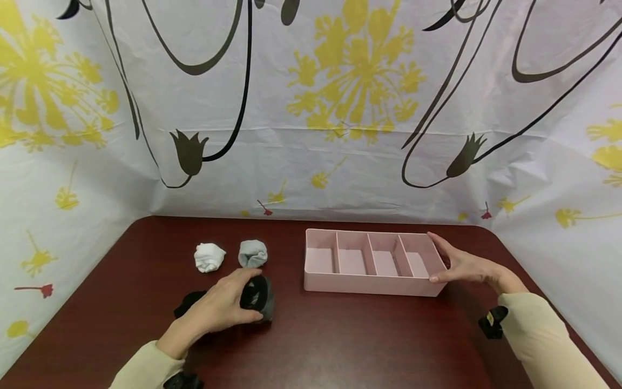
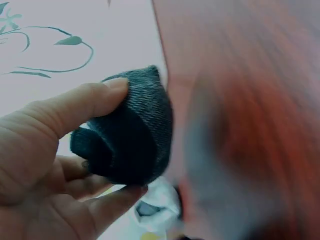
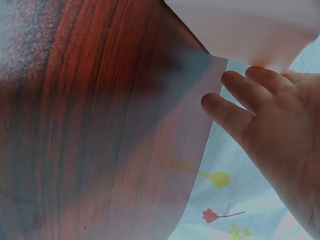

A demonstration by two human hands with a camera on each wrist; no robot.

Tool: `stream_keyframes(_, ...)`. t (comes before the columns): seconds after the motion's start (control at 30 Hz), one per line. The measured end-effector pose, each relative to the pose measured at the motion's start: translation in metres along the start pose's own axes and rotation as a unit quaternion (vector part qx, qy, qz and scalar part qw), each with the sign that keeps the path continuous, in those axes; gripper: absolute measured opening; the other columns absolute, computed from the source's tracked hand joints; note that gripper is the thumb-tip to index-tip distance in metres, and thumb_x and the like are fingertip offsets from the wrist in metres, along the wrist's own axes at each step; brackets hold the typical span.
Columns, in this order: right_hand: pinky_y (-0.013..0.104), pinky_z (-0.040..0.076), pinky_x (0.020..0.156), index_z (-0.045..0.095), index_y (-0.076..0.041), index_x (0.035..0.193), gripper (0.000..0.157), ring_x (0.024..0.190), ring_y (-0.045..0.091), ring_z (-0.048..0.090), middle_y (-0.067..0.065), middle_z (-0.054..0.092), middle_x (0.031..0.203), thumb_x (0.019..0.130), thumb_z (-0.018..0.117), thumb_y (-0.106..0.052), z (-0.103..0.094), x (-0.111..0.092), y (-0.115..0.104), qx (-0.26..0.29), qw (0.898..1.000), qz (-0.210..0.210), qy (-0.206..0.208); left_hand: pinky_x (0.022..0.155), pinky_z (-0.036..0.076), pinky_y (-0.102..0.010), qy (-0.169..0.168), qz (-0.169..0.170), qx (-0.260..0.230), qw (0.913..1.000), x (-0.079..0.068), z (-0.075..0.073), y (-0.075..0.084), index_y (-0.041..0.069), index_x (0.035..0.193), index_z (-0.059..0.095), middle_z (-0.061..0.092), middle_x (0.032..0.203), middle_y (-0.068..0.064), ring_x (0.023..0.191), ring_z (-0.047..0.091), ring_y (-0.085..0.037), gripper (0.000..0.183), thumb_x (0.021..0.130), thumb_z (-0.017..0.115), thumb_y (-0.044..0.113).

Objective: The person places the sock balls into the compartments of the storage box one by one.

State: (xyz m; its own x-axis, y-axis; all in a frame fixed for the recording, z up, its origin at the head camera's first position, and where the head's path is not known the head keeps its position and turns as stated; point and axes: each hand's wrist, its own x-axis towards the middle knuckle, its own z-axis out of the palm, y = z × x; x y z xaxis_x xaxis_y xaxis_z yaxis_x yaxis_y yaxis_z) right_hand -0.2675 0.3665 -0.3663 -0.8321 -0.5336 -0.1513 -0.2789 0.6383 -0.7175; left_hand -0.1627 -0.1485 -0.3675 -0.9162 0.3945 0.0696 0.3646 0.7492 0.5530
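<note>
Now gripping a dark grey and black rolled fabric bundle point(image 1: 258, 296) with the left hand point(image 1: 223, 302), curling thumb and fingers snugly round it, at the left of the glossy red-brown table point(image 1: 350, 340), nearer than the crumpled light grey cloth ball point(image 1: 252, 254) and the crumpled white cloth ball point(image 1: 209, 257). Holding the right end of a pale pink, four-compartment box point(image 1: 369, 284) with the right hand point(image 1: 468, 267), spanning it between thumb and forefinger. Seemingly picking up while steadying; probably calling next for a firm left pinch and a clean lift, without brushing the half-hidden black cloth bundle point(image 1: 189, 302)
</note>
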Motion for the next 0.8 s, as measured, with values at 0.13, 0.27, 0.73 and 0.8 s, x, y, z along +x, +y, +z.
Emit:
stream_keyframes(0.13, 0.017, 0.038, 0.085, -0.003, 0.001, 0.148, 0.106, 0.128, 0.046, 0.021, 0.031, 0.008, 0.147, 0.076, 0.073, -0.012, -0.001, -0.001, 0.001, 0.006, 1.000, -0.002, 0.001, 0.092, 0.046, -0.046, 0.062, 0.028, -0.009, 0.9976, 0.019, 0.001, 0.010, 0.002, 0.133, 0.048, 0.053, 0.131, -0.014, 0.118, 0.052, -0.031, 0.075, 0.071, 0.081, 0.027)
stream_keyframes(0.27, 0.023, 0.041, 0.086, -0.004, 0.000, 0.149, 0.106, 0.128, 0.046, 0.022, 0.031, 0.009, 0.147, 0.077, 0.073, -0.013, 0.000, -0.001, 0.002, 0.011, 1.000, 0.001, -0.002, 0.089, 0.048, -0.046, 0.111, 0.038, -0.033, 0.9926, 0.040, 0.001, 0.023, 0.004, 0.134, 0.047, 0.053, 0.131, -0.013, 0.115, 0.053, -0.029, 0.076, 0.070, 0.082, 0.026)
stream_keyframes(0.73, 0.024, 0.042, 0.086, -0.004, 0.000, 0.149, 0.106, 0.129, 0.047, 0.022, 0.031, 0.012, 0.146, 0.077, 0.073, -0.014, 0.002, -0.002, 0.003, 0.010, 1.000, 0.003, 0.005, 0.094, 0.045, -0.045, 0.081, 0.063, -0.008, 0.9947, 0.105, 0.009, 0.058, 0.010, 0.135, 0.048, 0.050, 0.134, -0.010, 0.118, 0.052, -0.029, 0.072, 0.073, 0.081, 0.028)
stream_keyframes(0.8, 0.028, 0.042, 0.088, -0.004, 0.000, 0.149, 0.106, 0.129, 0.048, 0.022, 0.031, 0.012, 0.146, 0.077, 0.073, -0.015, 0.003, -0.002, 0.003, 0.008, 1.000, 0.003, 0.005, 0.094, 0.045, -0.044, 0.061, 0.063, 0.009, 0.9961, 0.111, 0.012, 0.059, 0.010, 0.135, 0.048, 0.050, 0.135, -0.010, 0.118, 0.052, -0.029, 0.071, 0.074, 0.080, 0.027)
